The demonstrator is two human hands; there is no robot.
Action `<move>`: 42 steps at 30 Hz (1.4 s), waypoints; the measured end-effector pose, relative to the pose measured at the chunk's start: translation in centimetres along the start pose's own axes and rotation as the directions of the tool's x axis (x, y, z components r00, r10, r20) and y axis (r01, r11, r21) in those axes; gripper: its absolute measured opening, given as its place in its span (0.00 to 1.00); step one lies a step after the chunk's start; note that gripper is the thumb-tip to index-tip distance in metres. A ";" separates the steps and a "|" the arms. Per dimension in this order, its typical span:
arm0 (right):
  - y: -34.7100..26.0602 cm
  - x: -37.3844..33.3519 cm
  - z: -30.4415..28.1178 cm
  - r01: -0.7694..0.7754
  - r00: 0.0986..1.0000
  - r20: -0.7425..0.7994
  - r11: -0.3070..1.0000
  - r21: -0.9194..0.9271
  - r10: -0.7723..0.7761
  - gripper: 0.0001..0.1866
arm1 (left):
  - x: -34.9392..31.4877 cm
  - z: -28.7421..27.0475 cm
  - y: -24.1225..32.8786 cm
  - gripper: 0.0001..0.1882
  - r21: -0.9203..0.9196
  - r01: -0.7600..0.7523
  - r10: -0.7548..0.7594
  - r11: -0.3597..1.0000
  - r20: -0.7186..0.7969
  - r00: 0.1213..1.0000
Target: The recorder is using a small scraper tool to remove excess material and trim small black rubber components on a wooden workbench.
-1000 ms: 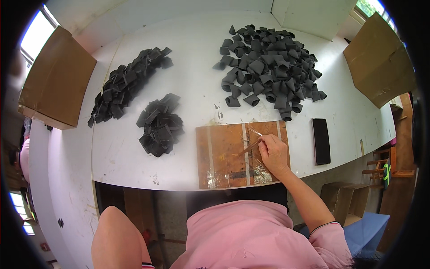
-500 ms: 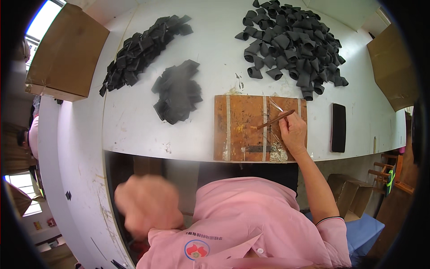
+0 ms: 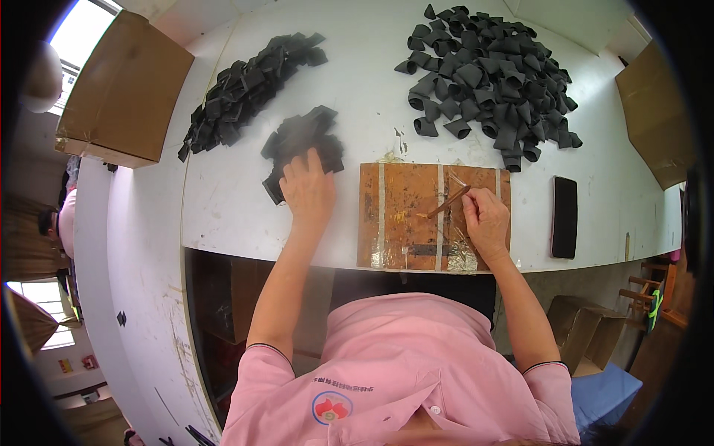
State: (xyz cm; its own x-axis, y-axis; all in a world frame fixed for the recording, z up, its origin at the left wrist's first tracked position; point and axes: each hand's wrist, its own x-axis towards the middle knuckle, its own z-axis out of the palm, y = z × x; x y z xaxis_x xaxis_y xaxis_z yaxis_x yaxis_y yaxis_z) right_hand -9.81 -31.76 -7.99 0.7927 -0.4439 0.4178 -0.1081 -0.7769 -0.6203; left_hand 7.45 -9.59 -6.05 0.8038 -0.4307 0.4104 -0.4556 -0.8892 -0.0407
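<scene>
**Left hand at a small pile, right hand gripping a brown stick**

The left hand (image 3: 307, 192) rests its fingertips on the small pile of dark pieces (image 3: 301, 132); whether it pinches a piece cannot be told. The right hand (image 3: 487, 221) is closed on the thin brown stick (image 3: 448, 201), which slants over a worn orange-brown board (image 3: 401, 197).

The board lies at the near edge of a white table (image 3: 364, 104). Beyond are a long dark pile (image 3: 249, 91) and, farther right, a big heap of curled dark pieces (image 3: 494, 82). A black phone (image 3: 564, 217) lies right of the board. Cardboard boxes (image 3: 126, 93) stand at both sides; another person (image 3: 68, 223) shows at far left.

Both forearms reach forward, the left palm facing down, the right fingers bent.
</scene>
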 end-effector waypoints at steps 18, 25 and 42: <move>0.0 -0.1 -0.2 -0.030 0.999 0.031 0.999 0.029 0.029 0.02 | -4.1 -3.0 3.9 0.10 -0.493 -0.243 0.279 0.836 0.000 0.960; -0.3 -0.3 -0.5 -0.043 0.999 -0.005 0.995 0.085 0.043 0.02 | -7.0 -2.8 2.7 0.07 -0.661 -0.029 0.052 0.750 0.015 0.999; -11.7 -1.7 -2.0 -0.602 0.798 0.574 0.253 0.757 0.184 0.11 | -6.9 -10.5 5.0 0.06 -0.677 0.633 0.078 -0.376 0.658 0.749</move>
State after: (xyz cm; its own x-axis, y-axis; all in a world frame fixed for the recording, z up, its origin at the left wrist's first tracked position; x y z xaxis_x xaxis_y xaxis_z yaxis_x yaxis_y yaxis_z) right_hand -11.16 -22.84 -0.13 0.9570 -0.2410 -0.1614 -0.0507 0.4089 -0.9112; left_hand -4.40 -9.43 0.52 0.8184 -0.4932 -0.2948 0.4211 0.1657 0.8918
